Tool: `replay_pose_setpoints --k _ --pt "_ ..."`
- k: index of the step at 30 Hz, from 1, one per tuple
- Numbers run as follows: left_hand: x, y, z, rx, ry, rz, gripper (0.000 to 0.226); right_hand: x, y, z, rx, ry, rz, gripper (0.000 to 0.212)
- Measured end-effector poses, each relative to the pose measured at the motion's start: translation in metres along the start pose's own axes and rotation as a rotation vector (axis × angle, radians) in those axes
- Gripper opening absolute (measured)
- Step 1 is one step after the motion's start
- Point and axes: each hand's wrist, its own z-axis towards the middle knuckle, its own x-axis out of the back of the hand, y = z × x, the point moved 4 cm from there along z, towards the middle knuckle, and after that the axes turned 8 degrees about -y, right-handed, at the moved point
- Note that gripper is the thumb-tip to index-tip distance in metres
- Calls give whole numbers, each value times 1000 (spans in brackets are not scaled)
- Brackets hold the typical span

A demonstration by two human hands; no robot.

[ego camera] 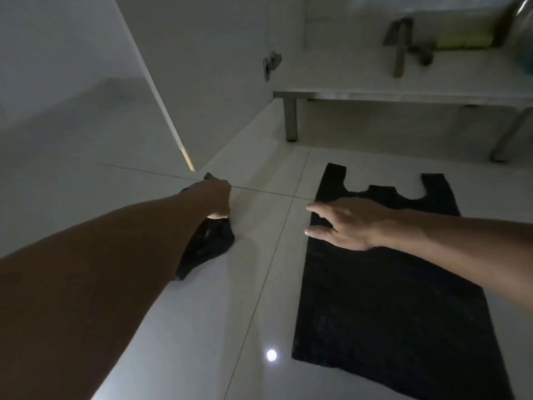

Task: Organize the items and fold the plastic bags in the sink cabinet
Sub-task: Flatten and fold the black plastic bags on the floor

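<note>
A black plastic bag (383,298) lies spread flat on the white tiled floor at the right, its two handles pointing away from me. My right hand (349,223) rests palm down on its upper left part, fingers spread. To the left a second black bag (207,249) lies crumpled on the floor. My left hand (215,199) is closed on the top of this crumpled bag, and my forearm hides much of it.
The open white cabinet door (144,82) stands at the left with a hinge (271,63) on the cabinet side. The cabinet floor (360,79), raised on metal legs (290,119), holds a metal tool (399,44), a yellow sponge (461,40) and a container (525,44).
</note>
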Motion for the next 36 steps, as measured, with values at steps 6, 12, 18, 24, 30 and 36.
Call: replay_pose_setpoints --k 6,12,18,24,30,36 --pt "-20 -70 2 142 367 -270 49 -8 -63 78 50 6 147 70" --pt "-52 -103 15 164 64 -643 70 -52 -97 129 72 4 383 66" --pt "-48 -104 21 94 162 -733 25 -56 -102 152 9 45 608 59" --pt "-36 -95 20 81 -80 -1301 17 -41 -115 160 29 199 884 50" --pt "-31 -77 16 40 -191 -1394 21 -24 -112 162 -91 408 977 13" --pt "-32 -93 27 212 69 -1197 13 6 -67 142 -244 591 1043 23"
